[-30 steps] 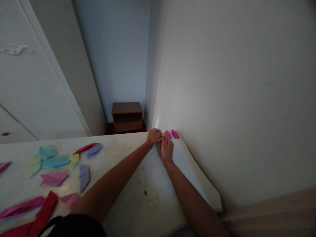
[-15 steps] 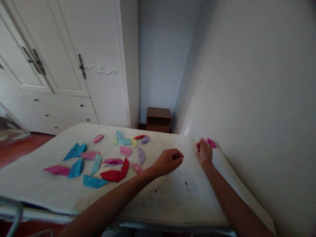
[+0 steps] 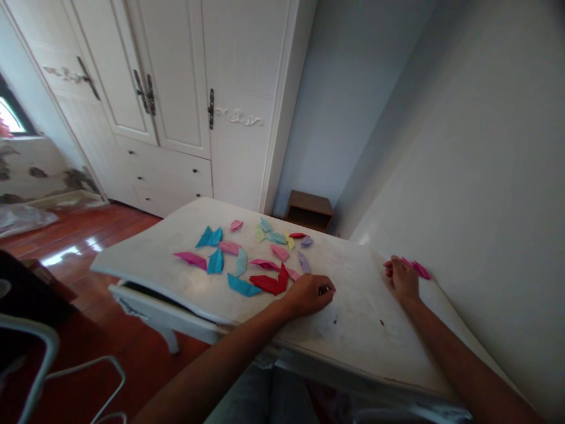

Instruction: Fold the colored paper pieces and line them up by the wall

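My left hand (image 3: 311, 294) rests on the white table with its fingers curled to the thumb in a loose ring, and nothing shows in it. Close to its left are a red folded paper boat (image 3: 263, 283) and a pink folded paper (image 3: 292, 274), which the hand partly covers. Farther right, my right hand (image 3: 401, 280) is closed in a loose fist on the tabletop, with no held thing visible. Just behind it lies a magenta folded paper (image 3: 421, 270) by the wall, partly hidden by the hand.
Several folded papers lie spread over the left half of the table (image 3: 150, 250), among them a blue one (image 3: 244, 285) and a lilac one (image 3: 304, 262). A white wall (image 3: 485, 206) runs along the right side. A brown nightstand (image 3: 311, 203) and white wardrobe (image 3: 247, 88) stand beyond.
The view has swung left, so the table and papers appear shifted right, and more of the floor shows. Both hands keep about the same closed pose and place on the table.
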Tool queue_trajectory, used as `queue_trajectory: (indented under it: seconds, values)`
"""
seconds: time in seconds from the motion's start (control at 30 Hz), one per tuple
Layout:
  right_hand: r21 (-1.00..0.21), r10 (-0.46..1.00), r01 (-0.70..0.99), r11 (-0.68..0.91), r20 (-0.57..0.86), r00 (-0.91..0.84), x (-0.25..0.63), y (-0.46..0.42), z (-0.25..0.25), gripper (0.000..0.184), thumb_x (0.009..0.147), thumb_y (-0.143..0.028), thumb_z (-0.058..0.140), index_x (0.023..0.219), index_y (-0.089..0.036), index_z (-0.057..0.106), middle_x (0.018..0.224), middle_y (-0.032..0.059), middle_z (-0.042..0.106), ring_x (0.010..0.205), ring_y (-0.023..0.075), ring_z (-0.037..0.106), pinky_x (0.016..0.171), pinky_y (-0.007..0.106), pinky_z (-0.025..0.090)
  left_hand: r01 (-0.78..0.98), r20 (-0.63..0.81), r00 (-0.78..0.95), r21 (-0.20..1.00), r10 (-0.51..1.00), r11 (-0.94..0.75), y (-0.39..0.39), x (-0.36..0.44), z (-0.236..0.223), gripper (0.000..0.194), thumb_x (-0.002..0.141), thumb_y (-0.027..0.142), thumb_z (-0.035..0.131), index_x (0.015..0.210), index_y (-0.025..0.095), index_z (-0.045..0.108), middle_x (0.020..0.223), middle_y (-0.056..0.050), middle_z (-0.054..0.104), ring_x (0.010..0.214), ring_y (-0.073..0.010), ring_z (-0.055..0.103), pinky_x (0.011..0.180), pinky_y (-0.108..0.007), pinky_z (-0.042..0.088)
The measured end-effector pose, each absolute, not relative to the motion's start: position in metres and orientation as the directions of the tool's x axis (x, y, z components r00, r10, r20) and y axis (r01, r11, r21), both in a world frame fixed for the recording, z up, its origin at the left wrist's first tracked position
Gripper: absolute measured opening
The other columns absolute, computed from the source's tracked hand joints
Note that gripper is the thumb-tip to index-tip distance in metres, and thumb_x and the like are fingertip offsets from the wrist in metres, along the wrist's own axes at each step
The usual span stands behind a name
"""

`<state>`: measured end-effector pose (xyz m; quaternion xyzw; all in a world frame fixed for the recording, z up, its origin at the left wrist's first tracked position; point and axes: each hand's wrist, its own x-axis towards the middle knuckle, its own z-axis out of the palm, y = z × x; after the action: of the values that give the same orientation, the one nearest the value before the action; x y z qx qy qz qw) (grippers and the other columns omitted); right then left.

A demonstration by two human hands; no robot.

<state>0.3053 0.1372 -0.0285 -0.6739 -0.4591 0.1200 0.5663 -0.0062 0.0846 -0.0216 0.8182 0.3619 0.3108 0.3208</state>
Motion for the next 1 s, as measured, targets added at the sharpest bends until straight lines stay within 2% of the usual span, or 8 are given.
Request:
queue_trajectory:
  seconds: [0.17,0.3,0.37,0.47,0.57,0.67,1.0]
  values:
    - [-0.846,0.849,0.503,0.176,0.389,0.358,0.244,0.150,-0.014,0.054,0.078,-0.069,0.051,0.064,-0.018,0.061,0.049,0.0005,0.052,0.041,0.0118,0.045,0.041,0.026,0.036,0.506,0.288,0.632,0.550,0.720,-0.664,0.079,-0.003,-0.022,0.025,0.085,0.022,0.053,0.100,0.017,0.072,0.089,-0.008,0.075,0.081,-0.0210,0.069,0.074,-0.029,0.050]
    - [-0.763,0.920,0.541,0.353,0.390,-0.051,0.172,0.172,0.002,0.045,0.086,-0.058,0.049,0.078,-0.016,0.065,0.058,0.0001,0.057,0.049,0.0127,0.051,0.048,0.025,0.041,0.524,0.322,0.652,0.462,0.686,-0.715,0.077,-0.004,-0.023,0.026,0.087,0.024,0.049,0.099,0.018,0.071,0.092,-0.009,0.074,0.081,-0.0234,0.069,0.072,-0.031,0.052]
    - [-0.652,0.887,0.604,0.458,0.374,-0.269,0.137,0.185,0.008,0.040,0.089,-0.051,0.047,0.086,-0.016,0.068,0.070,0.0022,0.064,0.058,0.0144,0.056,0.057,0.027,0.045,0.519,0.335,0.654,0.454,0.678,-0.724,0.077,-0.005,-0.024,0.026,0.086,0.024,0.049,0.099,0.018,0.071,0.092,-0.009,0.074,0.081,-0.0232,0.069,0.071,-0.031,0.052]
    - [-0.392,0.808,0.707,0.589,0.311,-0.501,0.096,0.208,0.010,0.031,0.091,-0.036,0.049,0.101,-0.016,0.069,0.095,0.0073,0.070,0.083,0.0179,0.062,0.076,0.030,0.047,0.512,0.349,0.645,0.463,0.680,-0.724,0.077,-0.005,-0.024,0.025,0.086,0.024,0.050,0.098,0.019,0.071,0.090,-0.009,0.074,0.080,-0.0228,0.069,0.070,-0.030,0.052]
    - [-0.324,0.800,0.731,0.600,0.255,-0.544,0.072,0.231,0.006,0.029,0.082,-0.024,0.060,0.107,-0.013,0.069,0.105,0.0116,0.069,0.092,0.0211,0.062,0.085,0.032,0.046,0.519,0.349,0.639,0.462,0.686,-0.719,0.078,-0.005,-0.022,0.023,0.086,0.025,0.049,0.093,0.019,0.070,0.087,-0.009,0.074,0.077,-0.0230,0.069,0.068,-0.030,0.051]
    - [-0.287,0.799,0.745,0.601,0.207,-0.565,0.061,0.249,-0.001,0.030,0.076,-0.018,0.066,0.105,-0.013,0.072,0.111,0.0141,0.069,0.101,0.0247,0.062,0.091,0.034,0.044,0.536,0.335,0.638,0.453,0.693,-0.712,0.077,-0.006,-0.020,0.021,0.087,0.025,0.048,0.087,0.018,0.068,0.085,-0.009,0.073,0.077,-0.0229,0.069,0.069,-0.030,0.051]
    - [-0.212,0.810,0.782,0.586,0.135,-0.571,0.056,0.265,-0.018,0.027,0.077,-0.022,0.067,0.102,-0.019,0.073,0.116,0.0110,0.069,0.105,0.0255,0.061,0.089,0.032,0.044,0.538,0.338,0.647,0.432,0.683,-0.724,0.078,-0.004,-0.024,0.022,0.088,0.027,0.047,0.087,0.018,0.068,0.086,-0.010,0.074,0.076,-0.0237,0.070,0.069,-0.031,0.052]
